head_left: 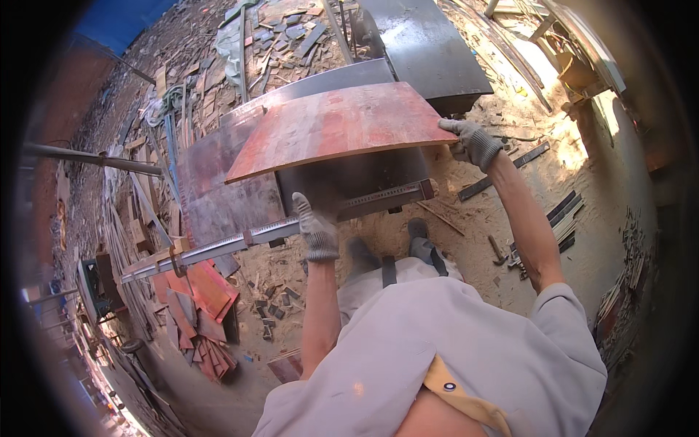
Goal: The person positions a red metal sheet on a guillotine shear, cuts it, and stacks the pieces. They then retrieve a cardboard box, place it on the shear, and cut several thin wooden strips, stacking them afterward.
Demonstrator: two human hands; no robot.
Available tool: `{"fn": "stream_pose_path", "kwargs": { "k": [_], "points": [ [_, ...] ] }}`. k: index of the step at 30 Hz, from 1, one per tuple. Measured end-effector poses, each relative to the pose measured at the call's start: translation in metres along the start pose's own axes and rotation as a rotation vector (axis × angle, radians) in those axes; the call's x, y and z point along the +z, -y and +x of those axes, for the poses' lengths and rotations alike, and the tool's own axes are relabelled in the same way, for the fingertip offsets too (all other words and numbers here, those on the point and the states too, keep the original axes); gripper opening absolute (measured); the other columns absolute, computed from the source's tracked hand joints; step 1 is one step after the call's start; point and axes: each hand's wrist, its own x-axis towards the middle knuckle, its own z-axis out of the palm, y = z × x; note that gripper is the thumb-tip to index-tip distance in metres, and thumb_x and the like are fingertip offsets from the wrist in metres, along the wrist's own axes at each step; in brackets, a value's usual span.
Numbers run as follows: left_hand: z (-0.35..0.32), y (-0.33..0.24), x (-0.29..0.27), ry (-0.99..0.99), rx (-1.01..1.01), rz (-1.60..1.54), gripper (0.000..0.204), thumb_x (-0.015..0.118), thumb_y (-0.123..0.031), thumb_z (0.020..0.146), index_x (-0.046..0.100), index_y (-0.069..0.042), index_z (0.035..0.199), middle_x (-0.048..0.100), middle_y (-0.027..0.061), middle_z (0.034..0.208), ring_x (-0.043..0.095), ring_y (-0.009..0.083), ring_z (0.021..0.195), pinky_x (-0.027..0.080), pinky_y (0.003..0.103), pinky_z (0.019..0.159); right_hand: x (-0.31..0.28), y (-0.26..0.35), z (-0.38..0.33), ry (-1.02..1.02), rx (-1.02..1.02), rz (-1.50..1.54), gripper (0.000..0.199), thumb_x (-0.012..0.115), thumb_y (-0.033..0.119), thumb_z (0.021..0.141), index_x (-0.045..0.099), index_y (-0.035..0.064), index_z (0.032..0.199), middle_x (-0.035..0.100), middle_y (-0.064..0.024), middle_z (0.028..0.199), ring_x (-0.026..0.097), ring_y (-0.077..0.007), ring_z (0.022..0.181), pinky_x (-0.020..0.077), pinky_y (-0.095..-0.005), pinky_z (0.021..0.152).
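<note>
Hands gloved: right hand clamped on red board corner; left hand gripping metal fence rail.

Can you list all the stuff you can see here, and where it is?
Plywood board: one, reddish, held flat above the saw table.
Saw table: one, dark grey metal, under and behind the board.
Metal rail: one, silver, along the table's near edge, running left.
Red board offcuts: a pile, reddish, on the ground lower left.
Sawdust: pale tan, covering the ground around the feet.
Wood scraps: many, grey and brown, strewn at the top.
Shoes: two, dark, on the sawdust.
Left hand: grey glove, at the rail.
Right hand: grey glove, grip on the board's right corner.
</note>
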Motion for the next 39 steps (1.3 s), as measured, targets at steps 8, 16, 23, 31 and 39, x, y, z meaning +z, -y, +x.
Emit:
{"fn": "stream_pose_path", "kwargs": {
  "k": [8, 16, 23, 31, 39],
  "points": [
    [-0.085, 0.019, 0.187, 0.212, 0.011, -0.334, 0.070, 0.075, -0.051, 0.097, 0.057, 0.006, 0.135, 0.066, 0.0165, 0.130, 0.066, 0.0291, 0.111, 0.058, 0.049, 0.099, -0.044, -0.036, -0.084, 0.216, 0.110, 0.408, 0.026, 0.062, 0.034, 0.106, 0.062, 0.0175, 0.086, 0.060, 0.0060, 0.059, 0.043, -0.0055, 0.035, 0.0306, -0.0217, 0.032],
    [-0.116, -0.011, 0.213, -0.113, -0.160, -0.164, 0.012, 0.077, -0.007, 0.089, 0.074, 0.004, 0.094, 0.072, 0.0116, 0.091, 0.070, 0.0225, 0.088, 0.061, 0.039, 0.080, -0.094, -0.090, -0.104, 0.509, -0.023, 0.653, 0.044, 0.050, 0.050, 0.110, 0.065, 0.0093, 0.105, 0.061, -0.0025, 0.074, 0.060, -0.0141, 0.059, 0.0466, -0.0300, 0.049],
    [-0.081, -0.039, 0.076, 0.076, -0.143, -0.051, 0.016, 0.080, -0.007, 0.077, 0.075, 0.001, 0.089, 0.077, 0.0128, 0.089, 0.076, 0.0258, 0.081, 0.064, 0.040, 0.085, -0.171, -0.077, -0.068, 0.076, -0.488, 0.510, 0.100, 0.029, 0.077, 0.104, 0.041, -0.0096, 0.153, 0.058, -0.0326, 0.143, 0.058, -0.0444, 0.131, 0.0457, -0.0555, 0.116],
    [0.001, -0.045, 0.057, 0.190, -0.209, -0.260, 0.044, 0.074, -0.027, 0.091, 0.068, 0.002, 0.124, 0.073, 0.0220, 0.122, 0.072, 0.0362, 0.109, 0.057, 0.052, 0.102, -0.156, -0.034, -0.086, 0.091, -0.559, 0.220, 0.030, 0.072, 0.026, 0.100, 0.074, -0.0002, 0.114, 0.077, -0.0123, 0.108, 0.072, -0.0203, 0.102, 0.0616, -0.0373, 0.088],
    [-0.002, -0.010, 0.080, -0.049, 0.406, 0.693, 0.055, 0.065, -0.036, 0.101, 0.056, 0.001, 0.141, 0.067, 0.0245, 0.133, 0.067, 0.0355, 0.122, 0.054, 0.055, 0.106, -0.019, -0.005, -0.089, -0.303, -0.439, 0.347, 0.064, 0.093, 0.029, 0.073, 0.066, -0.0107, 0.115, 0.074, -0.0220, 0.106, 0.073, -0.0281, 0.102, 0.0570, -0.0349, 0.093]
  ]
}}
